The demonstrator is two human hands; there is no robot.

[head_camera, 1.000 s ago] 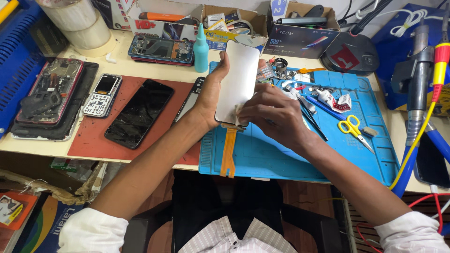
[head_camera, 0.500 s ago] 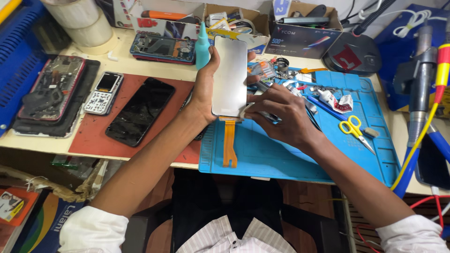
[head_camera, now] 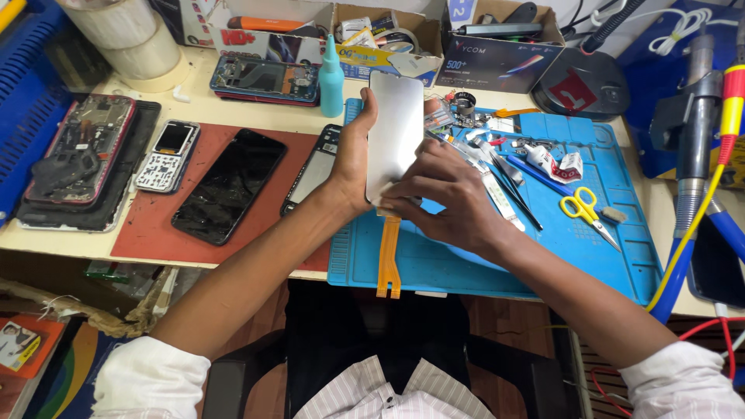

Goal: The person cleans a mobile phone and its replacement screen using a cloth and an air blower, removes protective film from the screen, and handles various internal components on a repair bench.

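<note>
Two hands: both on one thing, a phone display panel (head_camera: 396,132) held above the blue work mat (head_camera: 605,256), centre of the frame.
Left hand (head_camera: 353,159): grips the panel's left long edge, thumb up along that edge, the other fingers wrapped behind it and out of sight.
Right hand (head_camera: 442,194): at the panel's lower end, fingers (head_camera: 400,203) pressed together and pinching the bottom edge, where the orange flex cable (head_camera: 388,260) leaves it.
Panel's lie: long axis runs near upright in the frame, top toward the boxes at the upper centre, bottom toward the person; its pale grey face is turned to the camera.
Nearer hand: both touch it; the left carries it, the right works only at the bottom end.
Flex cable: hangs straight down from the panel and lies over the mat's near edge.
Around it: yellow-handled scissors (head_camera: 583,208) to the right on the mat, a teal squeeze bottle (head_camera: 331,81) just left of the panel's top, a dark phone (head_camera: 229,186) on the red mat (head_camera: 147,240) at the left of the bench.
Hidden: the panel's back, the left fingertips, and exactly what the right fingertips pinch.
Hard to make out: the small parts on the mat behind the panel.
</note>
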